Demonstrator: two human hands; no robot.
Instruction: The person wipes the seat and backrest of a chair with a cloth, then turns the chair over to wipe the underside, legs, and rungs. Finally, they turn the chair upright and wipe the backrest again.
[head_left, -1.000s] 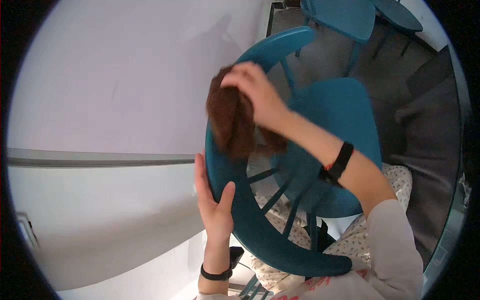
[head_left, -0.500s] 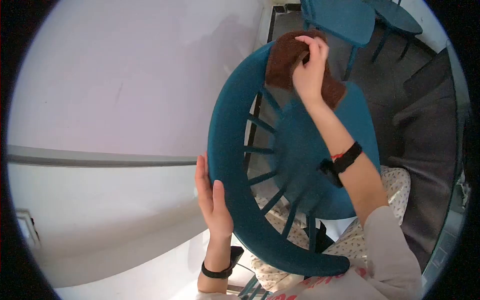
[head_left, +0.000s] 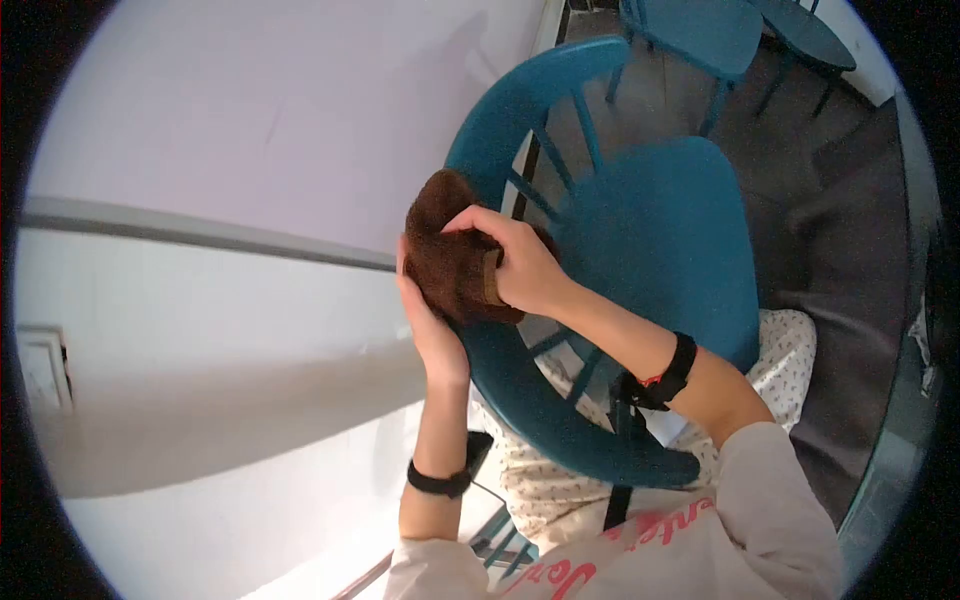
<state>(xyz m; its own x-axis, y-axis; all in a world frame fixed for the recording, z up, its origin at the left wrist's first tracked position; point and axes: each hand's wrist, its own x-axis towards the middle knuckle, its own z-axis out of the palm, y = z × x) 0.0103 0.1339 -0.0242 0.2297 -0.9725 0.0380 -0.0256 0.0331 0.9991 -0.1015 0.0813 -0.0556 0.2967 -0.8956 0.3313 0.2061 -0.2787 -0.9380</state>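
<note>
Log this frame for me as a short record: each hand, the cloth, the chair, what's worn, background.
Left hand: against the backrest's outer edge, thumb not visible
Right hand: gripping the brown cloth
Cloth: bunched over the curved backrest, hiding part of it
Chair: blue, spindles between backrest and seat; seat bare where visible
Worn: black band on each wrist; pale top with red lettering
Background: pale wall; another blue chair beyond

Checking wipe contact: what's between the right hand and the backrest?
The brown cloth lies between the right hand and the backrest, as the head view shows.
</note>
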